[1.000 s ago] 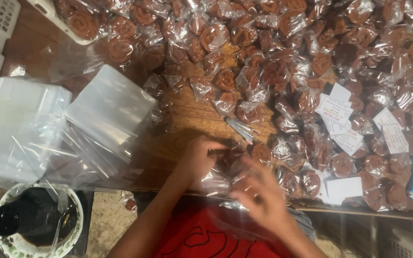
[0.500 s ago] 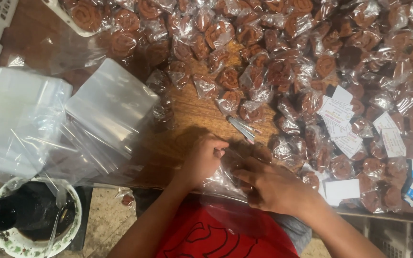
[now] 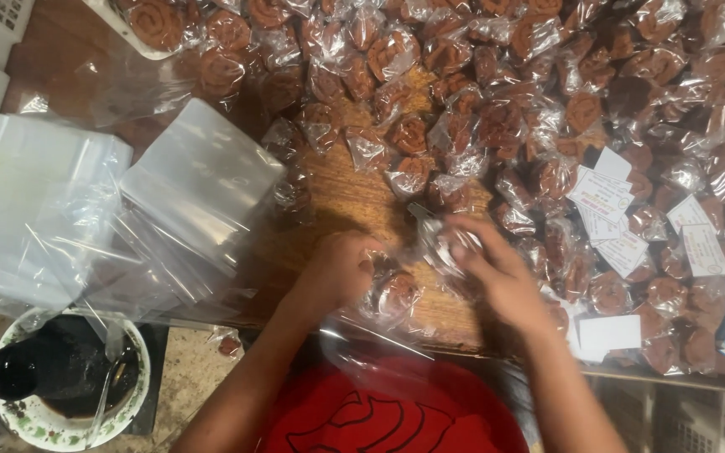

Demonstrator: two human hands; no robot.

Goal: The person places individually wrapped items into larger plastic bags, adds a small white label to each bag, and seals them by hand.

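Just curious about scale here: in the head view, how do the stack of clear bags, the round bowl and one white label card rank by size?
1. stack of clear bags
2. round bowl
3. white label card

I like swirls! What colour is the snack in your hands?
Reddish-brown spiral snack, wrapped in clear plastic, seen from the head view.

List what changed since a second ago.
The left hand and right hand, close together before, have drawn apart. The right hand now lifts a clear plastic bag; the left rests by a wrapped spiral snack. The wrapped pile and bag stacks look unchanged.
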